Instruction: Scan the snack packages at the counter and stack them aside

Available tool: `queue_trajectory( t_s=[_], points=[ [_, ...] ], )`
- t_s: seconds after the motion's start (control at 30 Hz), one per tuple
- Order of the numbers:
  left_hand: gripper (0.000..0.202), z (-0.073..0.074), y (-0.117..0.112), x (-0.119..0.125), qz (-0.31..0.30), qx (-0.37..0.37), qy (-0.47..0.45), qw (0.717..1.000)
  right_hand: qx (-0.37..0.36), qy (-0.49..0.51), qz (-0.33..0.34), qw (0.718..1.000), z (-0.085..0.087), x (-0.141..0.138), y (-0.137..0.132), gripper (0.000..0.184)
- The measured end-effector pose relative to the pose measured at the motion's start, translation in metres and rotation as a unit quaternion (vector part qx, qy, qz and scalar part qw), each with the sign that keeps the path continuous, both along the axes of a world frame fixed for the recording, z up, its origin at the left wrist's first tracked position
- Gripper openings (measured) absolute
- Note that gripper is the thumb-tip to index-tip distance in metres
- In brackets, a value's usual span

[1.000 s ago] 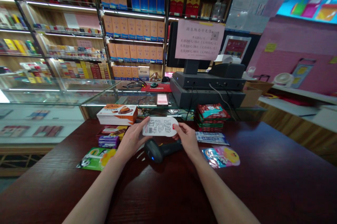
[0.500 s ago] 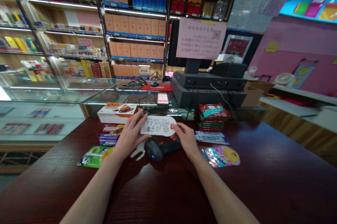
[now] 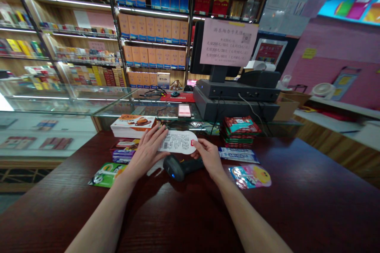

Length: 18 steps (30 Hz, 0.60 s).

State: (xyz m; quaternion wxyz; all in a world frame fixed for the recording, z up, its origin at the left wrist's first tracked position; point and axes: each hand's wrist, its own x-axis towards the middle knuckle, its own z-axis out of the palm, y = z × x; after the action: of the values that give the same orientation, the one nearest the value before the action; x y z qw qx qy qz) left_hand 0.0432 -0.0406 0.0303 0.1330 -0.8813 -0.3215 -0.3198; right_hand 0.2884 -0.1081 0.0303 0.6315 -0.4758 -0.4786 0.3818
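A flat white package with printed text and a barcode (image 3: 179, 141) is held above the dark red counter (image 3: 190, 213). My right hand (image 3: 207, 157) pinches its right end. Fingers of my left hand (image 3: 147, 149) are stretched out and lie against the package's left end, over the barcode side. Just below the package a black handheld barcode scanner (image 3: 178, 167) lies on the counter with a blue light at its head.
An orange and white snack box (image 3: 133, 124), purple packets (image 3: 124, 151) and a green packet (image 3: 107, 174) lie to the left. A stack of red and green packets (image 3: 240, 129), a blue strip (image 3: 239, 155) and a pink-yellow packet (image 3: 250, 175) lie right. The register (image 3: 234, 94) stands behind.
My left hand went from gripping the package's left end to open fingers lying against it. The package has shifted slightly up and away; the view has tilted a little.
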Motion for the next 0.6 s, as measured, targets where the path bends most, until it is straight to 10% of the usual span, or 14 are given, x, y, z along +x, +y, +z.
queue_trajectory(
  t_s=[0.6],
  points=[
    [0.078, -0.003, 0.008, -0.011, 0.020, -0.005, -0.097, 0.995, -0.026, -0.064, 0.058, 0.996, -0.011, 0.010, 0.003, 0.060]
  ],
)
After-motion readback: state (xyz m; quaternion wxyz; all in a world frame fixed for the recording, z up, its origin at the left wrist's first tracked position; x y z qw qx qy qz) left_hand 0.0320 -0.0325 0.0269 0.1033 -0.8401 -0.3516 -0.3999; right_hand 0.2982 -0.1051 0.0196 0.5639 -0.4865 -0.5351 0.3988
